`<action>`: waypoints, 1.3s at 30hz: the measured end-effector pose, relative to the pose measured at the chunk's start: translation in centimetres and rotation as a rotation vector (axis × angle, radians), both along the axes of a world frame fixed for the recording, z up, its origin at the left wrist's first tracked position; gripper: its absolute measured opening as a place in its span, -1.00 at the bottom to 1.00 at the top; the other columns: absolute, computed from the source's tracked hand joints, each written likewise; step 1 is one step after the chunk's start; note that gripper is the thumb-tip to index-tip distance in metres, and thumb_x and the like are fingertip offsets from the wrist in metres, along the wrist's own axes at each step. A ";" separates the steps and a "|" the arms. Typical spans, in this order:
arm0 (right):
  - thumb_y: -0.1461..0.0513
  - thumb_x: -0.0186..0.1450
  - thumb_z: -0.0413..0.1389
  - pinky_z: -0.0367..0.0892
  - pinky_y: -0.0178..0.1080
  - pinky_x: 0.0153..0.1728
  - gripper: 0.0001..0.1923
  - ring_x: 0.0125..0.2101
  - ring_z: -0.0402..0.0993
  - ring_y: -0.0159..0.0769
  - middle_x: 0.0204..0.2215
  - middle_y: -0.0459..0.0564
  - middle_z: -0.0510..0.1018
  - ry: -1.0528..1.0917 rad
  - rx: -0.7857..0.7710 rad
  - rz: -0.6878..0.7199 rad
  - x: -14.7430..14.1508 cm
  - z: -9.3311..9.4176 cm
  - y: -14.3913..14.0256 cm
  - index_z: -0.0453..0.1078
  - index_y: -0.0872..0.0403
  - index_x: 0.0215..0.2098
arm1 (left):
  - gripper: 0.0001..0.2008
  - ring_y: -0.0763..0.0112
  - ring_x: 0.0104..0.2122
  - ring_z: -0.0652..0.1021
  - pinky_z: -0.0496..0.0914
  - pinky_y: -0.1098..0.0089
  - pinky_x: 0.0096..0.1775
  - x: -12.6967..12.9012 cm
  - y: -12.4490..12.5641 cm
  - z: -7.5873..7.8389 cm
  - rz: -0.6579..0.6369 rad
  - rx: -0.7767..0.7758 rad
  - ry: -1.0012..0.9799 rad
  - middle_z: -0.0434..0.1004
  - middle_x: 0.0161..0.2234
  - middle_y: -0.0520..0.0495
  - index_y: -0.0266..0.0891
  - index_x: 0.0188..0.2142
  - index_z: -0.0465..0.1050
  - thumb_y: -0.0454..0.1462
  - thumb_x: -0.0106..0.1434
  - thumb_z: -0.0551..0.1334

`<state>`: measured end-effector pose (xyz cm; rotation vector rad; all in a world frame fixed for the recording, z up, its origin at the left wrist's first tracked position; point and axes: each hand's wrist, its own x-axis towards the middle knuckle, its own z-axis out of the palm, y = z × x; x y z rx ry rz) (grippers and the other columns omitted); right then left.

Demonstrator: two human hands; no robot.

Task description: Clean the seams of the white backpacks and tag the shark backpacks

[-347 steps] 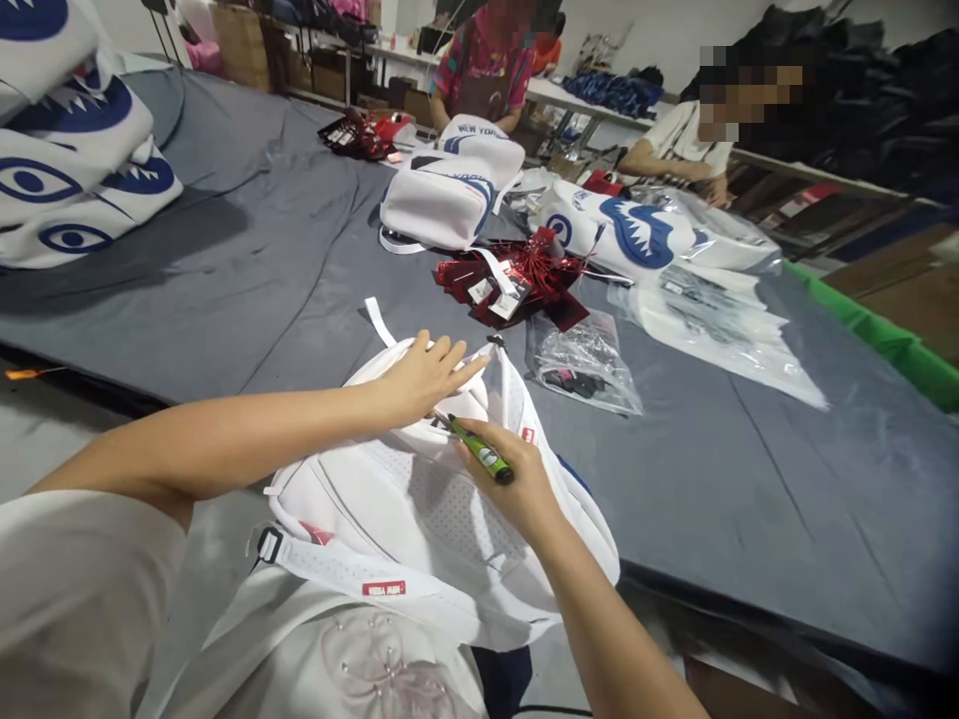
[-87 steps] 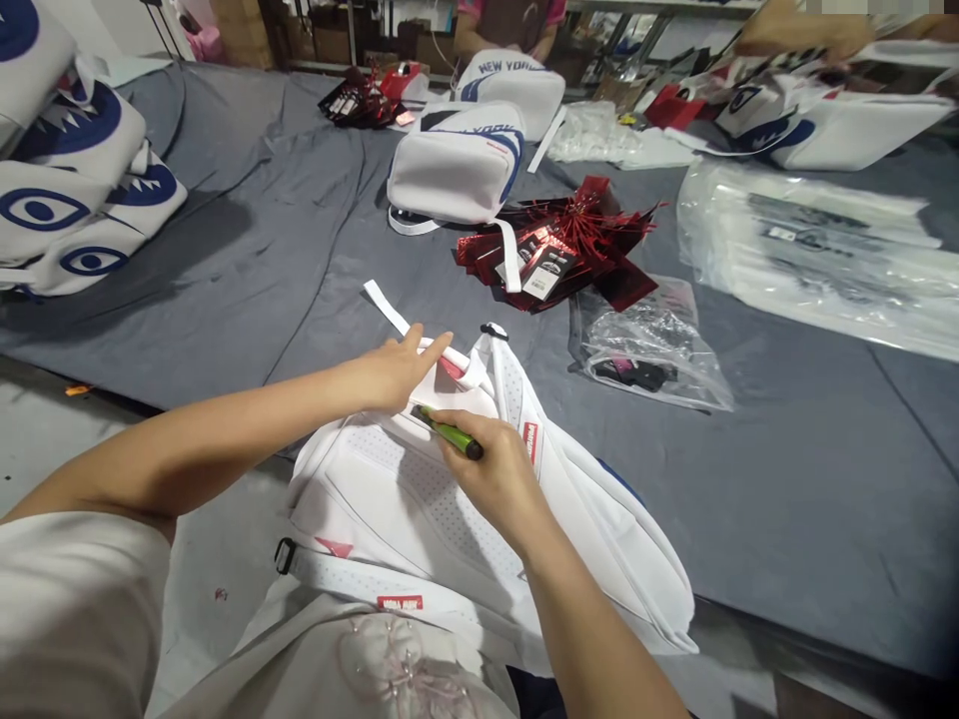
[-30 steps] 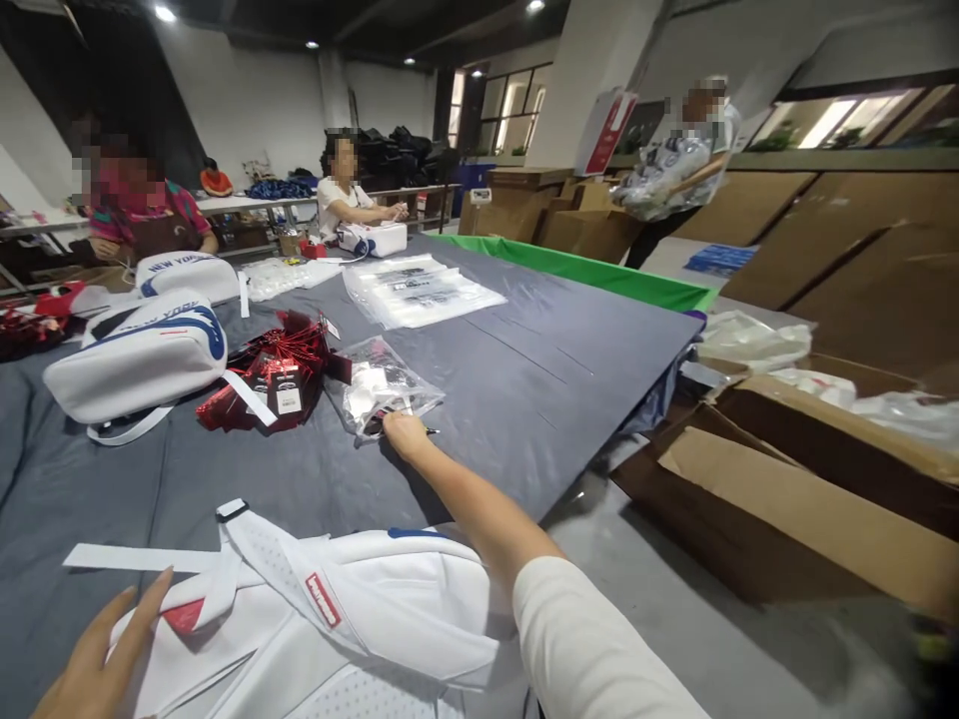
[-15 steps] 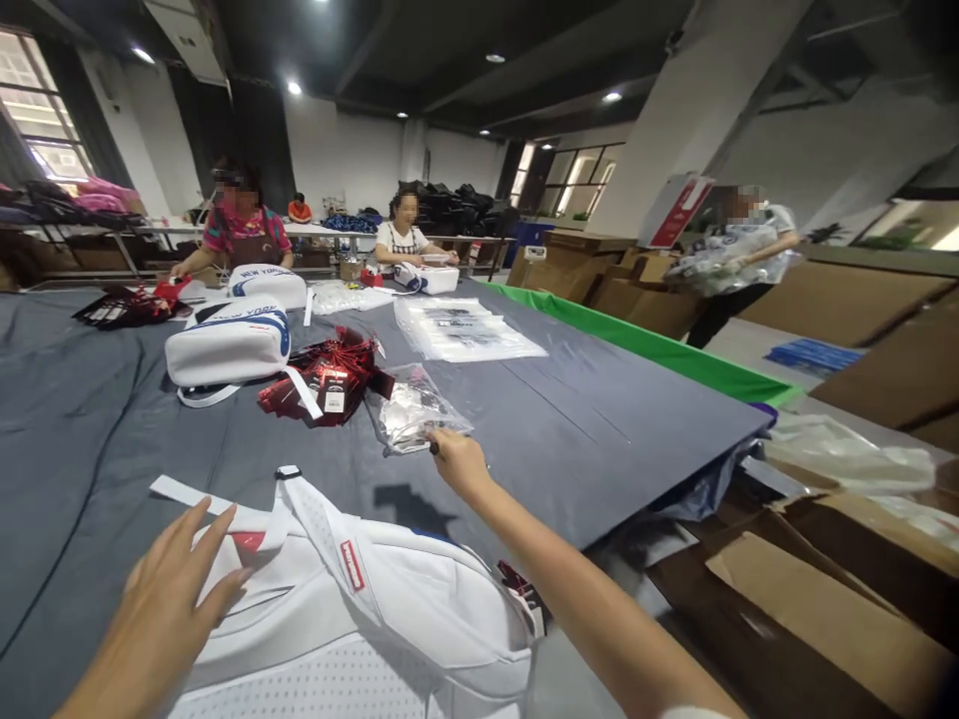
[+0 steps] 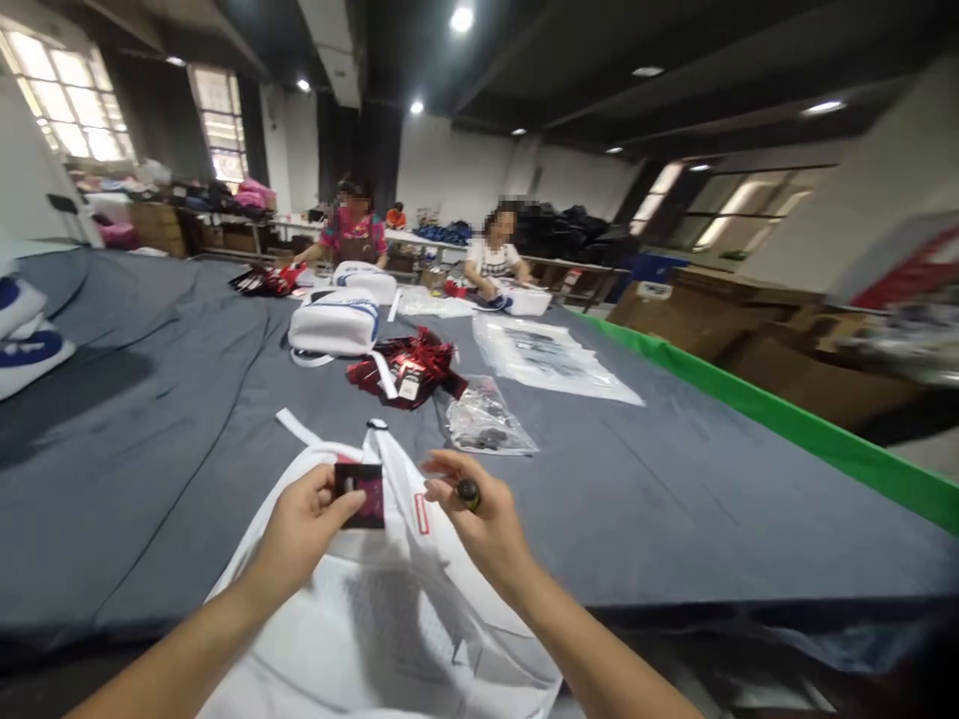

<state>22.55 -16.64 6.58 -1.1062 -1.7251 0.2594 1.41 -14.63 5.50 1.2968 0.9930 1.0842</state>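
A white backpack (image 5: 375, 609) lies on the grey-covered table (image 5: 674, 499) right in front of me. Just above it, my left hand (image 5: 304, 519) pinches a small dark tag with a pink print (image 5: 361, 494). My right hand (image 5: 479, 514) is close beside it, fingers curled around a dark-tipped pen-like tool (image 5: 469, 492), with thumb and forefinger spread toward the tag. A white strap (image 5: 300, 429) runs out from the backpack's top.
Beyond the backpack lie a clear plastic bag of small parts (image 5: 485, 427), a pile of red hang tags (image 5: 409, 364), another white backpack (image 5: 335, 325) and flat plastic bags (image 5: 550, 359). Two people sit at the far end. A green strip (image 5: 786, 424) edges the table's right side, with cardboard boxes behind it.
My right hand has come back from the plastic bag to the backpack. My left hand has lifted off the backpack and now pinches a small dark tag. The view has swung left.
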 end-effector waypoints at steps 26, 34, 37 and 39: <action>0.37 0.22 0.11 0.25 -0.27 -0.31 -0.70 -0.20 0.58 -0.09 -0.28 0.10 0.65 -1.197 -0.609 0.241 -7.6 -2.2 7.1 0.55 0.03 -0.13 | -0.38 0.00 0.13 0.49 0.42 0.06 0.08 -7.1 -1.2 -8.1 0.303 0.204 0.910 0.42 0.17 -0.30 -0.27 0.28 0.13 -0.19 0.30 0.24; 0.40 0.28 0.05 0.30 -0.22 -0.28 -0.77 -0.24 0.59 -0.08 -0.25 0.18 0.63 -1.187 -0.594 0.270 -8.5 -1.6 6.3 0.54 0.13 -0.22 | -0.42 0.01 0.09 0.51 0.47 0.06 0.01 -7.2 -1.1 -9.6 0.302 0.234 0.910 0.46 0.14 -0.26 -0.24 0.29 0.12 -0.11 0.35 0.15; 0.33 0.34 0.05 0.30 -0.26 -0.25 -0.76 -0.19 0.57 -0.15 -0.21 0.11 0.63 -1.048 -0.574 0.246 -9.8 -1.5 6.7 0.50 0.09 -0.08 | -0.41 0.01 0.10 0.51 0.48 0.06 0.01 -7.4 -1.0 -10.3 0.318 0.285 0.899 0.46 0.15 -0.26 -0.26 0.29 0.14 -0.05 0.35 0.09; 0.24 0.38 0.07 0.30 -0.32 -0.25 -0.77 -0.18 0.56 -0.25 -0.20 0.02 0.64 -0.937 -0.572 0.261 -11.1 -1.8 7.4 0.49 0.04 -0.04 | -0.42 0.02 0.10 0.52 0.48 0.06 0.02 -7.6 -0.9 -10.6 0.329 0.308 0.893 0.45 0.16 -0.24 -0.25 0.28 0.16 -0.05 0.35 0.07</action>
